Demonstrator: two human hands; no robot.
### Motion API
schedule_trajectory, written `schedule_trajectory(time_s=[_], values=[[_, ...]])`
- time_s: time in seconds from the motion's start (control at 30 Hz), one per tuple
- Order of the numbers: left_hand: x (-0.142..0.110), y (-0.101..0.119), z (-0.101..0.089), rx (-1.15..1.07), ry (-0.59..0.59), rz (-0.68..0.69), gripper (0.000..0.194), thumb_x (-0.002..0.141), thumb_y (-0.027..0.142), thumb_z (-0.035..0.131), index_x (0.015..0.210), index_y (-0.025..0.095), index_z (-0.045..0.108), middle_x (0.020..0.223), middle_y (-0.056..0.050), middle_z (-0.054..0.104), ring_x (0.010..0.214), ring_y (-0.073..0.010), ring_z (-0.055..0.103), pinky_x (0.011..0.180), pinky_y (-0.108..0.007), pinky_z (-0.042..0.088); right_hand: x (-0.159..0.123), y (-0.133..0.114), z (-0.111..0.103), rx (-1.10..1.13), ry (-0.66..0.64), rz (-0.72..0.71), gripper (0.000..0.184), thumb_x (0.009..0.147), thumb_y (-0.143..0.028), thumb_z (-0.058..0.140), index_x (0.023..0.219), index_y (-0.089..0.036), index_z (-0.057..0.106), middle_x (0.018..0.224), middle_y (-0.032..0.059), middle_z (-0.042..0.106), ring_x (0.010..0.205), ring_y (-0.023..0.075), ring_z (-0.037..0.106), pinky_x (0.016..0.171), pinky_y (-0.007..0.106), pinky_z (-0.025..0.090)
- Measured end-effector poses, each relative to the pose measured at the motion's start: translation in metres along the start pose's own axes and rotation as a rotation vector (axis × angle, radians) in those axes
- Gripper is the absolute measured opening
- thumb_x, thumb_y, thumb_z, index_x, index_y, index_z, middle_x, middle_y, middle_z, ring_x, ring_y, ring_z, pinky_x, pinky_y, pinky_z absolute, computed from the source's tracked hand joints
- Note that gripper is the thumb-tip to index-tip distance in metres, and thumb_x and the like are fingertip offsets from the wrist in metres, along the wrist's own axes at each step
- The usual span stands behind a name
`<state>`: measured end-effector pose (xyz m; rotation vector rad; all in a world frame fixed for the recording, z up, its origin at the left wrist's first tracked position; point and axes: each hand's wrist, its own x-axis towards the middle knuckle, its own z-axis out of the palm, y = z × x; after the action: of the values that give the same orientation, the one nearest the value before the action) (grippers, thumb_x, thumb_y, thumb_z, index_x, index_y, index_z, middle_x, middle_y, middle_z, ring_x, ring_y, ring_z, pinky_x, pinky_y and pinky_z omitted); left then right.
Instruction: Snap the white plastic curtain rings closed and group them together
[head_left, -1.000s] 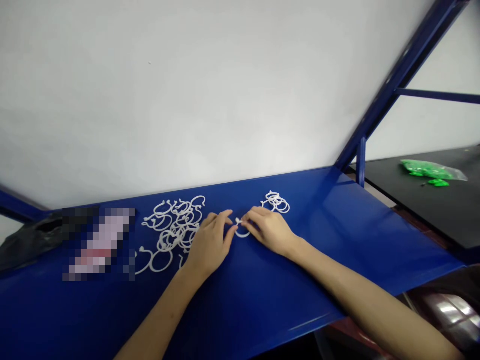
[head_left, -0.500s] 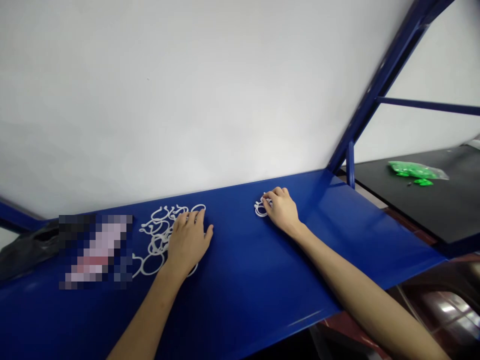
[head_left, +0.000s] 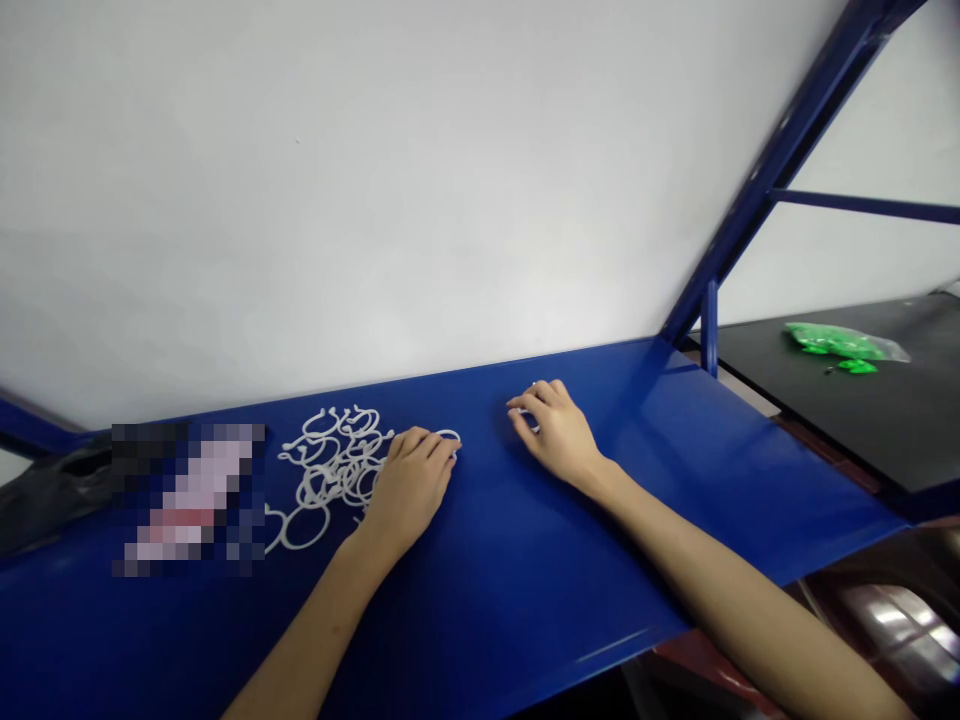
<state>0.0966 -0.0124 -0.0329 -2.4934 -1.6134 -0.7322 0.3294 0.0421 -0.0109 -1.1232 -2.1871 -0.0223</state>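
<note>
A loose pile of white plastic rings (head_left: 330,468) lies on the blue shelf (head_left: 525,570), left of centre. My left hand (head_left: 409,485) rests at the pile's right edge, its bent fingertips pressed on one white ring (head_left: 450,436) pulled out to the right. My right hand (head_left: 556,430) lies palm down further right with its fingers loosely spread. It covers the smaller heap of rings, which is almost wholly hidden under it. Nothing shows between the right hand's fingers.
A white wall stands just behind the shelf. A blurred-out patch (head_left: 187,498) and a dark bag (head_left: 45,490) lie at the left. A blue slanted post (head_left: 780,170) rises at the right. Beyond it, a green bag (head_left: 836,340) lies on a black shelf (head_left: 862,420).
Both hands held one ring together at centre. The right hand then carried it to the right heap, while the left went to the pile and has now drawn out another ring.
</note>
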Motion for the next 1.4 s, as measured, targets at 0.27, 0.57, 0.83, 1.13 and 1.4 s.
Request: schedule_trajectory(time_s=[0.27, 0.57, 0.83, 1.13, 1.4], values=[[-0.001, 0.025, -0.008, -0.548, 0.132, -0.275, 0.018, 0.096, 0.033, 0.05, 0.106, 0.022, 0.061, 0.098, -0.003, 0.071, 0.088, -0.017, 0.068, 0.082, -0.033, 0.056, -0.015, -0.031, 0.012, 0.524, -0.253, -0.096, 0.016, 0.098, -0.019, 0.052, 0.11, -0.018, 0.062, 0.096, 0.0064, 0.069, 0.084, 0.0167, 0.066, 0.078, 0.032, 0.055], [0.0, 0.024, -0.008, -0.575, 0.01, -0.353, 0.024, 0.095, 0.041, 0.051, 0.096, 0.025, 0.068, 0.087, 0.0, 0.076, 0.075, -0.0173, 0.07, 0.073, -0.03, 0.054, -0.016, -0.034, 0.011, 0.756, -0.238, 0.092, 0.009, 0.097, -0.025, 0.059, 0.092, -0.018, 0.061, 0.083, 0.002, 0.07, 0.067, 0.0123, 0.066, 0.065, 0.024, 0.054], [-0.017, 0.026, 0.0, -0.25, 0.041, -0.102, 0.027, 0.099, 0.028, 0.042, 0.089, 0.023, 0.067, 0.081, -0.002, 0.073, 0.072, -0.0186, 0.066, 0.07, -0.033, 0.05, -0.025, -0.031, 0.008, 0.593, -0.262, -0.151, 0.021, 0.102, -0.019, 0.046, 0.096, -0.018, 0.066, 0.087, 0.005, 0.066, 0.076, 0.0145, 0.063, 0.072, 0.026, 0.051], [-0.018, 0.022, -0.001, -0.264, 0.058, -0.035, 0.029, 0.1, 0.027, 0.043, 0.102, 0.025, 0.072, 0.093, -0.003, 0.077, 0.079, -0.0188, 0.07, 0.076, -0.036, 0.053, -0.026, -0.032, 0.003, 0.559, -0.245, -0.206, 0.023, 0.102, -0.018, 0.043, 0.097, -0.017, 0.065, 0.09, 0.0067, 0.065, 0.08, 0.0153, 0.063, 0.075, 0.027, 0.051], [-0.018, 0.02, -0.006, -0.269, -0.072, -0.013, 0.034, 0.1, 0.025, 0.041, 0.112, 0.026, 0.073, 0.076, -0.002, 0.071, 0.07, -0.0168, 0.065, 0.071, -0.032, 0.052, -0.033, -0.037, 0.005, 0.179, -0.26, -0.378, 0.027, 0.103, -0.017, 0.036, 0.098, -0.016, 0.062, 0.083, 0.0068, 0.061, 0.07, 0.0165, 0.055, 0.062, 0.027, 0.044]])
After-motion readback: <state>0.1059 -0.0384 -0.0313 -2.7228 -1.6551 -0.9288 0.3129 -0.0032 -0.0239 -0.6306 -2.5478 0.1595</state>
